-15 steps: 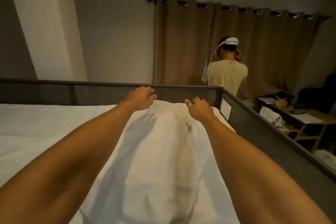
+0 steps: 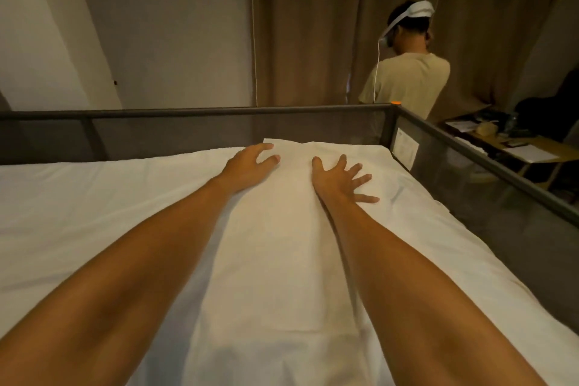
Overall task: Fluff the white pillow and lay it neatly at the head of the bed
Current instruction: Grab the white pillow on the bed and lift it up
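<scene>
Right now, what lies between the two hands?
In the head view, only bare white pillow lies between the left hand and the right hand; both rest open on it.

My white pillow lies plain and unpatterned on an equally white sheet. The bed rail is dark grey. At upper right, brown curtains hang behind a beige shirt.
</scene>
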